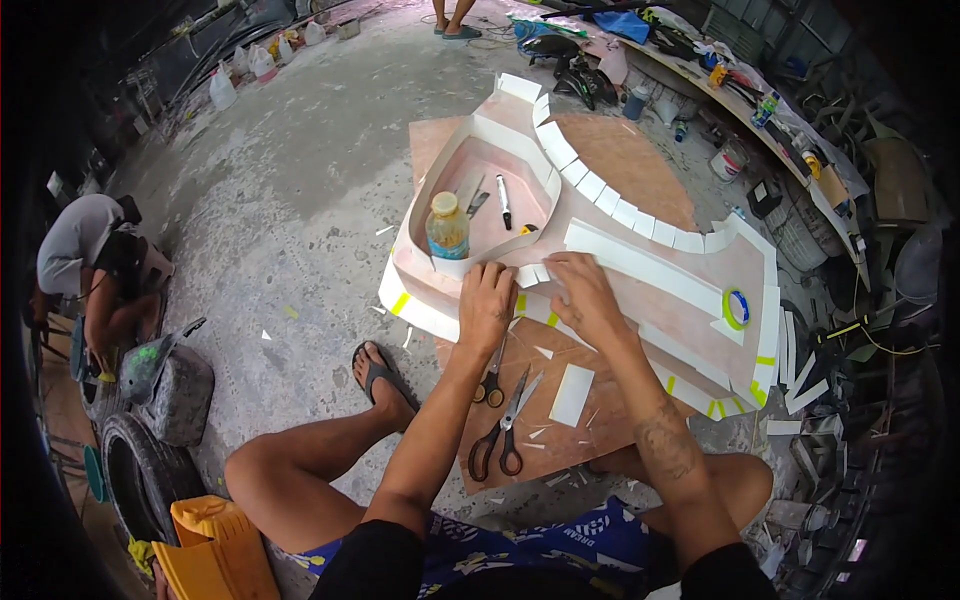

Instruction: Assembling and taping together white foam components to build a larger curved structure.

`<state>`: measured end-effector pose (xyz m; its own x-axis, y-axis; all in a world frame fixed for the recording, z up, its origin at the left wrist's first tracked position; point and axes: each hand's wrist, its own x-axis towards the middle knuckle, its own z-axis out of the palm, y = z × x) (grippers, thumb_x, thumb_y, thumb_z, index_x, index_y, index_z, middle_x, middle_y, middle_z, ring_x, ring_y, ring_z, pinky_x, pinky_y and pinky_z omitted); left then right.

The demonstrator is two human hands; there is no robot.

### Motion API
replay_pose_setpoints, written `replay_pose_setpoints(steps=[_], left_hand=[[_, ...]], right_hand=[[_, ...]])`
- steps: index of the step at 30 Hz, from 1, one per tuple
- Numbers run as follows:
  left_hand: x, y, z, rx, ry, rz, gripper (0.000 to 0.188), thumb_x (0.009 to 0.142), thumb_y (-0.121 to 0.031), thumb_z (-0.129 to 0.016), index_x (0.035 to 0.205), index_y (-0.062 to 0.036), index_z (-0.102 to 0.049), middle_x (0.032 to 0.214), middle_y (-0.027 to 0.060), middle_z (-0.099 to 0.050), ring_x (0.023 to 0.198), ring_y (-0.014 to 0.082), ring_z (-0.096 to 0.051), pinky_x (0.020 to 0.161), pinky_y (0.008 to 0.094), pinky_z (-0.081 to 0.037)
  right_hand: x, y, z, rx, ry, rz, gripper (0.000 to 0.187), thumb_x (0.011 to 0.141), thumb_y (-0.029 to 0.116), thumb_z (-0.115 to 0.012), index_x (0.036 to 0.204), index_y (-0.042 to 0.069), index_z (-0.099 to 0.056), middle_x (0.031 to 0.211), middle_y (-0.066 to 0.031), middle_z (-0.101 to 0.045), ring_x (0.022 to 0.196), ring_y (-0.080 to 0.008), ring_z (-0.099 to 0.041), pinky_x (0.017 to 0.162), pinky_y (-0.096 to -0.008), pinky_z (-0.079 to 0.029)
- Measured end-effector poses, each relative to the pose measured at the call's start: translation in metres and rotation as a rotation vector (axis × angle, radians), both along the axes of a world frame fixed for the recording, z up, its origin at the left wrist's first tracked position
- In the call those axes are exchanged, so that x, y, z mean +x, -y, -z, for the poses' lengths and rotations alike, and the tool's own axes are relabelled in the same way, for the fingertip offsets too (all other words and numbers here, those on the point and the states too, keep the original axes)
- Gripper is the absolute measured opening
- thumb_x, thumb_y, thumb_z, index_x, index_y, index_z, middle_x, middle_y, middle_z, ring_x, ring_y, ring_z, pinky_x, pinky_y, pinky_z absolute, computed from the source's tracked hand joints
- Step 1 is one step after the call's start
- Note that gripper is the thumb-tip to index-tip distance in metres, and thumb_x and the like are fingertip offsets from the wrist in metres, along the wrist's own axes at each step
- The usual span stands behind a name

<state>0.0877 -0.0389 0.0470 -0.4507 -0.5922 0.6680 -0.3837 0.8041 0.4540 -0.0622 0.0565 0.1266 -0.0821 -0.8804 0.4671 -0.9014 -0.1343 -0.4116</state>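
Note:
A large pale pink panel (620,235), edged with white card strips, lies in front of me. My left hand (488,305) is closed at the front rim of its recess, fingers on the end of a notched white card strip (533,275). At the strip's other end, the fingertips of my right hand (588,300) press down, fingers stretched and thumb apart. Inside the recess stand a jar (447,228) with a yellowish lid, a marker (503,202) and a grey blade-like piece (477,204). A roll of yellow-green tape (736,309) rests on the panel's right part.
Two pairs of scissors (507,440) (490,388) and a white card piece (572,395) lie on a brown sheet (540,350) before me. Card offcuts (800,375) are at right. A tyre (145,475), a yellow container (220,545) and a crouching person (85,245) are at left.

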Motion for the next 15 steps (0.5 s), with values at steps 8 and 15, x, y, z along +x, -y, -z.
replay_pose_setpoints(steps=[8,15], left_hand=[[-0.007,0.005,0.005,-0.062,0.093,-0.057,0.023,0.074,-0.008,-0.066,0.096,-0.0047,-0.062,0.094,0.0091,-0.054,0.089,0.0281,-0.050,0.077,0.0397,-0.042],[-0.003,-0.039,0.025,0.425,-0.346,-0.110,0.013,0.087,-0.011,-0.066,0.093,-0.0004,-0.064,0.082,0.0106,-0.064,0.064,0.0202,-0.058,0.059,0.0304,-0.046]], right_hand=[[-0.005,0.036,0.039,0.171,-0.202,-0.081,0.031,0.074,0.006,-0.067,0.105,0.003,-0.063,0.105,-0.0116,-0.057,0.101,-0.0297,-0.055,0.085,-0.0405,-0.048],[-0.014,0.046,0.046,0.038,-0.320,-0.056,0.020,0.073,0.008,-0.066,0.093,0.003,-0.065,0.090,-0.0096,-0.058,0.085,-0.0286,-0.057,0.079,-0.0408,-0.047]])
